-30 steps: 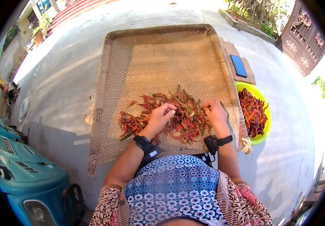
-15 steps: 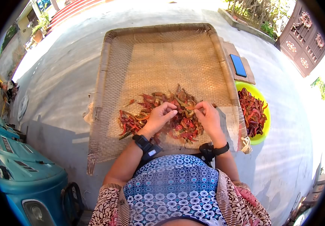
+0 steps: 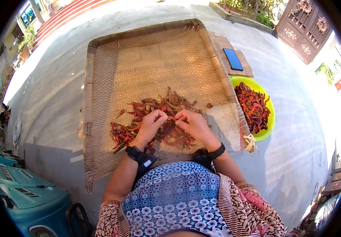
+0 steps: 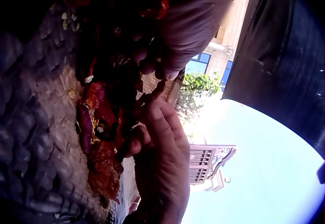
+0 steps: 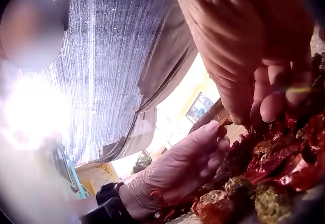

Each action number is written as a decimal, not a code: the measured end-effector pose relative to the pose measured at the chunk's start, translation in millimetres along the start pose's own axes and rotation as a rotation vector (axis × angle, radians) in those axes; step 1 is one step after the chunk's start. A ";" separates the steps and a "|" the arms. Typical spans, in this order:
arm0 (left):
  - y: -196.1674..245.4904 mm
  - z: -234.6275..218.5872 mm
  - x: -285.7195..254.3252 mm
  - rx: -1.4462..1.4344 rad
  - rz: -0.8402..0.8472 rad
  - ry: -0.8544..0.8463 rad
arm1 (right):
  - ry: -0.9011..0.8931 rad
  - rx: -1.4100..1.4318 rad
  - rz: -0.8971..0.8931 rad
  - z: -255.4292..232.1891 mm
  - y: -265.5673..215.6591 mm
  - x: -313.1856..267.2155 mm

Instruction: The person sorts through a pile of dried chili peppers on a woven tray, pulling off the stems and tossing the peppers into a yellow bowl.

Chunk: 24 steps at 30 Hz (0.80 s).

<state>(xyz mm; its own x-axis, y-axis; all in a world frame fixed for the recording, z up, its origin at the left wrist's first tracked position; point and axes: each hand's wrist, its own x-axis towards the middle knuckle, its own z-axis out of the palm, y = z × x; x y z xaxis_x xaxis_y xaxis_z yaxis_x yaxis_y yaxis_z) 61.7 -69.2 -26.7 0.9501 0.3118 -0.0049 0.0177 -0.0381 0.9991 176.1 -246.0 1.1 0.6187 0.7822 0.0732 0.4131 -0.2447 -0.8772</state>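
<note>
Over a heap of dried red chili peppers on a woven bamboo tray, the two hands meet. A small orange-red chili pepper spans the gap between their fingertips. My left hand pinches its one end and my right hand the other, thumbs against forefingers. From the left wrist, the thin chili pepper shows between the two thumbs, partly in shadow. In the right wrist view its brownish tip pokes out between the left hand and the right hand.
A yellow-green basin full of red chilies stands right of the tray. Behind it a blue phone lies on cardboard. A flat pale sheet lies at the tray's right front. A teal vehicle stands at the left.
My right hand has come left from the heap's right edge to meet my left hand at the chili. The head view has shifted, so the tray sits further left.
</note>
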 end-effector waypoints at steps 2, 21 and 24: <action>2.8 -0.6 -0.1 -0.023 -0.020 -0.008 | -0.020 0.029 0.024 -2.4 5.6 0.6; 5.4 -0.6 -1.3 -0.046 -0.039 0.050 | 0.623 1.334 0.026 -92.8 27.0 5.3; 9.2 0.4 -1.2 -0.053 -0.069 0.052 | 0.630 1.261 0.103 -95.2 32.6 6.2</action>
<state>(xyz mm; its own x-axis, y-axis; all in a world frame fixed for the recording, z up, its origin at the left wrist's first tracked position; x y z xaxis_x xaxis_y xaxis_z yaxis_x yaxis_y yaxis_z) 60.8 -70.3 -17.5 0.9296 0.3611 -0.0733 0.0650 0.0353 0.9973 257.0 -303.7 18.1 0.9380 0.3274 -0.1141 -0.3105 0.6468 -0.6966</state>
